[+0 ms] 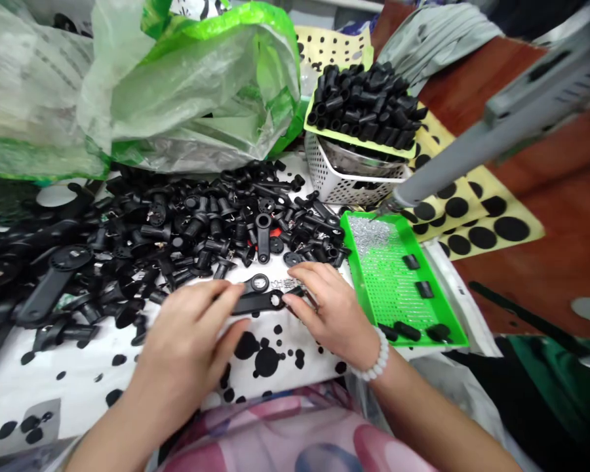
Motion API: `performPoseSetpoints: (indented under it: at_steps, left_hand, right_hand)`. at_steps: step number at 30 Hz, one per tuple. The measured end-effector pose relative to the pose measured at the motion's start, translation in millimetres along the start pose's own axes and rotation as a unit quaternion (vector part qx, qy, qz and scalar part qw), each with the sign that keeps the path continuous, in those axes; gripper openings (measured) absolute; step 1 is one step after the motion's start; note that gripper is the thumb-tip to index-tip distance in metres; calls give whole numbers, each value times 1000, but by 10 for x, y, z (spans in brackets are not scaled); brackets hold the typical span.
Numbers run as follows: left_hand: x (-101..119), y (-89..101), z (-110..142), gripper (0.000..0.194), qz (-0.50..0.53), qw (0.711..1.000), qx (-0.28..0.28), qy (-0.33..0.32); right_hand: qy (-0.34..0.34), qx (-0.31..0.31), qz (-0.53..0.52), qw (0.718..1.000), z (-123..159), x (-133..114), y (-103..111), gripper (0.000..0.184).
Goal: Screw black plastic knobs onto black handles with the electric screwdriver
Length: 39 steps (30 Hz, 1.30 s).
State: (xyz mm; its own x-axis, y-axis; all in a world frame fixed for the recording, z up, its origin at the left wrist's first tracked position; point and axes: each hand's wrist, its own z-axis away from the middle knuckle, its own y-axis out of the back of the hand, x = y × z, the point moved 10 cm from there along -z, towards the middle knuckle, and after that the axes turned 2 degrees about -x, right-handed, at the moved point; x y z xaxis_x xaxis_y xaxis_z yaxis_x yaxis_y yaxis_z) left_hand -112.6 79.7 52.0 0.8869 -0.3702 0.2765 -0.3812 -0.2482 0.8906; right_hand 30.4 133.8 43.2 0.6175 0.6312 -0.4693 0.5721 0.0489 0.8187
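Two black crank arms with ring ends lie side by side just above the white, black-spotted table cover. My left hand [191,328] is closed around the near ends of them; the lower crank arm [258,302] passes between its thumb and fingers, while the upper crank arm [259,282] shows mainly its ring. From the right, my right hand [332,311] pinches a small black part [295,292] close to the lower arm's hole. Its exact kind is hidden by the fingers. Beyond both hands lies a heap of black knob-like parts [196,223], with another crank arm [263,237] on it.
At right is a green tray [455,321] with small silvery pieces and several black sleeves. Behind it, a light-green tray of black tubes [368,108] sits on a white basket [332,174]. A grey metal arm [452,157] slants in above. Plastic bags [201,92] fill the back left.
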Motion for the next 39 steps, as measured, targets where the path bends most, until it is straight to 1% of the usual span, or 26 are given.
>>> performPoseSetpoints:
  at_steps: [1, 3, 5, 6, 8, 11, 14, 16, 18, 20, 22, 25, 28, 30, 31, 33, 35, 38, 39]
  left_hand:
    - [143, -123, -89, 33, 7, 999, -28, -34]
    - [328, -391, -234, 27, 3, 994, -88, -64]
    - [383, -601, -333, 25, 0, 990, -129, -53]
    - [382, -664, -363, 25, 2, 990, -138, -43]
    - [358, -722, -386, 23, 8, 989, -142, -31]
    - [285, -680, -359, 18, 10, 991, -132, -21]
    - [169, -511, -303, 23, 45, 995, -91, 5]
    - [30, -383, -255, 30, 81, 993, -61, 52]
    - [-147, -292, -193, 36, 128, 983, -39, 123]
    - [-310, -236, -126, 42, 184, 964, -18, 192]
    - [-408, -220, -79, 47, 233, 943, -5, 237]
    - [-464, -255, -59, 46, 284, 920, -4, 270]
    - [-477, -325, -64, 43, 347, 891, -2, 292]
    - [-461, -374, -78, 42, 364, 881, -11, 301]
    - [-446, -390, -91, 41, 358, 884, -17, 302]
    - [-405, -397, -130, 39, 325, 898, -27, 295]
    - [-355, -388, -175, 37, 302, 911, -29, 279]
    - [-292, -396, -214, 34, 305, 916, -27, 261]
    - [-281, -403, -215, 34, 314, 913, -25, 258]
  right_hand:
    - [-4, 0, 19, 1000, -10, 40, 41, 29]
    - [-12, -7, 64, 998, -45, 123, 124, 26]
    - [-24, -31, 116, 992, -97, 220, 181, 24]
    - [-32, -52, 144, 988, -124, 273, 189, 23]
    - [-45, -94, 192, 976, -176, 359, 182, 21]
    - [-45, -132, 222, 965, -254, 374, 132, 18]
    - [-32, -140, 233, 962, -334, 308, 50, 16]
    - [-27, -138, 243, 960, -388, 293, -13, 15]
    - [-22, -135, 250, 958, -441, 318, -79, 17]
    - [-15, -134, 250, 959, -486, 370, -144, 18]
    - [-9, -129, 242, 962, -513, 422, -180, 19]
    - [-8, -108, 211, 971, -505, 461, -142, 17]
    - [-19, -76, 152, 985, -448, 445, -8, 10]
    - [-31, -56, 95, 993, -400, 412, 86, 4]
    - [-37, -49, 65, 996, -378, 390, 121, 6]
    - [-50, -39, 11, 998, -346, 333, 161, 12]
    - [-66, -20, -76, 995, -330, 274, 185, 17]
    - [-74, 37, -227, 970, -314, 182, 228, 17]
    - [-66, 57, -255, 963, -306, 144, 245, 17]
